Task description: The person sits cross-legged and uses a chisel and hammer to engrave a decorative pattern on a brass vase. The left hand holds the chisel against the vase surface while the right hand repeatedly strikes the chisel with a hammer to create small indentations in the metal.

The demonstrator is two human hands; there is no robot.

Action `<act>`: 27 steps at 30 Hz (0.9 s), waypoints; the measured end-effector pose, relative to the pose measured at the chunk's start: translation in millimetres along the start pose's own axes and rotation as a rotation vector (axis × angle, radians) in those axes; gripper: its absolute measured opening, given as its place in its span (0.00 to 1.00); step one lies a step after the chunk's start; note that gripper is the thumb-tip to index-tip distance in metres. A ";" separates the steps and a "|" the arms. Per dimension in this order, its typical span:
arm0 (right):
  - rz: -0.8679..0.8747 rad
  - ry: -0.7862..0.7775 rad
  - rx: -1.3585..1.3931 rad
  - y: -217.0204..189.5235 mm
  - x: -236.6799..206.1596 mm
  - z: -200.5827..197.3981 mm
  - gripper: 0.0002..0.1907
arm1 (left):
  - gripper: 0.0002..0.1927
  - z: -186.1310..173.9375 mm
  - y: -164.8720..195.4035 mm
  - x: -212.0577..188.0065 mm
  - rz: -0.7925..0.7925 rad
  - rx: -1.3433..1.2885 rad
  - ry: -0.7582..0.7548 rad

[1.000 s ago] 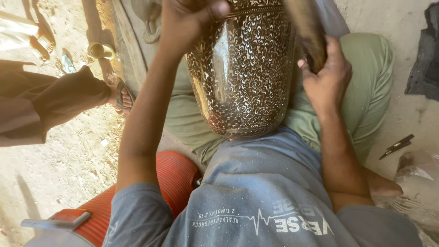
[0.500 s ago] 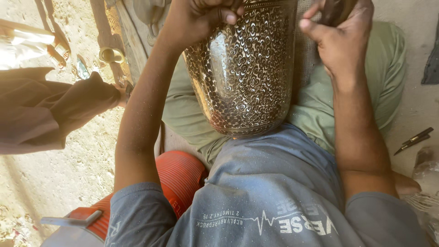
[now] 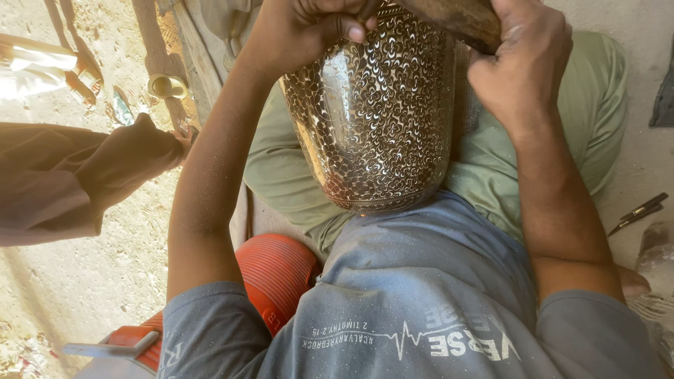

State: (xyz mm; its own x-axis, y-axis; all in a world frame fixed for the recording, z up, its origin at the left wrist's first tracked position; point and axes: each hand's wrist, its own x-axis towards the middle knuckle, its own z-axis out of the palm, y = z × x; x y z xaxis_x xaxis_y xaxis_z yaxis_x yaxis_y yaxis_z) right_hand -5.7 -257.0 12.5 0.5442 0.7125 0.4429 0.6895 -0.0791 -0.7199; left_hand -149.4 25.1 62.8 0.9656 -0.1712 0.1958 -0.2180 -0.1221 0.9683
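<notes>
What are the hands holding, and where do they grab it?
The left hand grips the engraved metal vase at its top rim. The right hand is closed around a brown wooden tool, at the end nearest the vase.

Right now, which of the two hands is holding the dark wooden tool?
The right hand: it grips the dark wooden tool over the engraved metal vase. The left hand pinches something small at the vase's top rim.

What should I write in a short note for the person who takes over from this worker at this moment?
Left hand: fingers closed at the top rim of the engraved metal vessel, steadying it.
Right hand: gripping a dark wooden tool at the vessel's upper edge.
Vessel: resting in the lap, base against the grey shirt.
Done: pattern covers all the visible side.
Left: cannot tell; the tool's working end is out of view.
</notes>
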 end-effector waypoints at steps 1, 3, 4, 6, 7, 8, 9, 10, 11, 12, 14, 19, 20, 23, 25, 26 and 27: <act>0.016 0.015 0.126 -4.0 0.2 1.1 0.17 | 0.16 -0.2 0.5 0.1 0.012 0.010 -0.007; 0.002 0.030 0.074 -11.9 0.7 0.0 0.18 | 0.16 -0.2 1.5 -0.6 0.000 0.001 -0.007; -0.031 0.030 -0.101 -16.3 0.0 -1.6 0.20 | 0.16 -0.5 2.3 -1.9 -0.023 -0.014 -0.001; 0.047 0.039 -0.050 -23.7 1.1 -1.7 0.21 | 0.16 -1.7 2.7 -2.7 -0.032 -0.026 -0.005; 0.163 0.047 0.176 -27.5 1.4 -0.6 0.20 | 0.16 -2.9 2.3 -2.2 -0.017 -0.026 -0.020; 0.277 0.052 0.400 -30.2 1.9 -0.2 0.19 | 0.16 -2.9 1.8 -2.5 -0.017 -0.029 -0.026; 0.184 0.064 0.171 -32.8 1.4 -0.6 0.21 | 0.16 -3.4 1.2 -2.4 -0.017 -0.031 -0.032; 0.087 0.072 -0.055 -35.1 0.6 -0.6 0.23 | 0.14 -3.5 1.2 -3.5 -0.034 -0.032 -0.027; -0.014 0.080 -0.280 -36.5 0.2 -0.5 0.25 | 0.14 -4.2 1.2 -3.8 -0.041 -0.033 -0.025; 0.129 0.083 -0.029 -37.3 0.3 0.8 0.24 | 0.13 -4.9 1.5 -4.3 -0.049 -0.033 -0.023; 0.412 0.080 0.473 -37.9 -0.6 2.9 0.24 | 0.13 -5.3 2.3 -4.7 -0.061 -0.037 -0.025; 0.121 0.095 0.130 -37.5 -7.0 1.4 0.29 | 0.12 -5.8 6.3 -4.1 -0.110 -0.023 -0.027; 0.125 0.098 0.141 -37.8 -8.6 0.3 0.29 | 0.11 -5.2 6.0 -3.1 -0.105 -0.031 -0.031; 0.062 0.081 -0.220 -39.5 -10.7 -0.8 0.32 | 0.07 -5.9 4.8 -1.0 -0.098 -0.052 -0.033; 0.161 0.103 0.144 -42.0 -11.6 0.8 0.28 | 0.10 -7.1 3.9 -1.6 -0.060 -0.041 -0.053; 0.209 0.115 0.321 -42.7 -11.8 0.5 0.26 | 0.10 -7.2 2.7 -1.7 -0.059 -0.044 -0.056; 0.177 0.108 0.145 -43.7 -12.6 0.2 0.28 | 0.11 -7.5 1.4 -1.4 -0.057 -0.046 -0.059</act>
State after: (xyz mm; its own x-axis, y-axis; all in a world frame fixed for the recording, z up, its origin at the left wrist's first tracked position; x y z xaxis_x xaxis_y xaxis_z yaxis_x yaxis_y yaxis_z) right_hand -42.8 -262.4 38.3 0.7040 0.6171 0.3517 0.5072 -0.0902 -0.8571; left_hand -150.0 32.5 65.1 0.9659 -0.2226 0.1323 -0.1551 -0.0882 0.9840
